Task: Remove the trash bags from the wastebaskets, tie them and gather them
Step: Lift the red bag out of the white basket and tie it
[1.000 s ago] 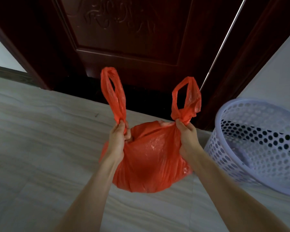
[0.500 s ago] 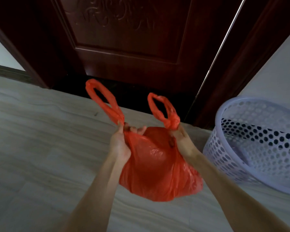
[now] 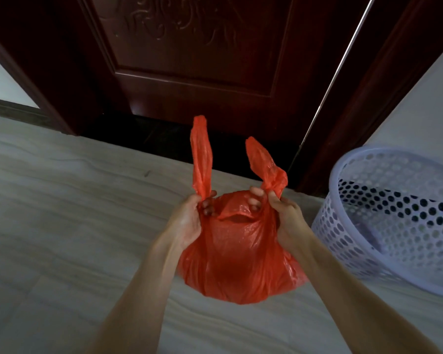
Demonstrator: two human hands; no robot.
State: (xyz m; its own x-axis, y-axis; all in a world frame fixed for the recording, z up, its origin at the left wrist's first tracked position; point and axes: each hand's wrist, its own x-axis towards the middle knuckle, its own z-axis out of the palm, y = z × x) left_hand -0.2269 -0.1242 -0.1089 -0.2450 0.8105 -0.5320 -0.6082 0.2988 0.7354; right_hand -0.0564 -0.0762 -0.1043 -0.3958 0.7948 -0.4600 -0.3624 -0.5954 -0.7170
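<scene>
A thin, crinkled, glossy orange plastic trash bag (image 3: 238, 254) is noted. The pale lavender perforated plastic wastebasket (image 3: 394, 226) appears smooth, semi-matt. The dark red-brown carved wooden door (image 3: 189, 60) is lacquered, shiny. The grey veined floor (image 3: 62, 213) appears smooth, matt.

One head-worn wide-angle view looks forward and steeply down from above the person's two bare forearms, which reach in from the bottom edge. It faces a dark reddish carved wooden door (image 3: 189, 60) across a pale streaked stone floor (image 3: 62, 213). The left hand (image 3: 187, 221) and right hand (image 3: 287, 218) sit close, near frame centre. A pale lilac perforated plastic wastebasket (image 3: 394, 221) is cut by the right edge. Straight lines bow toward the borders.
</scene>
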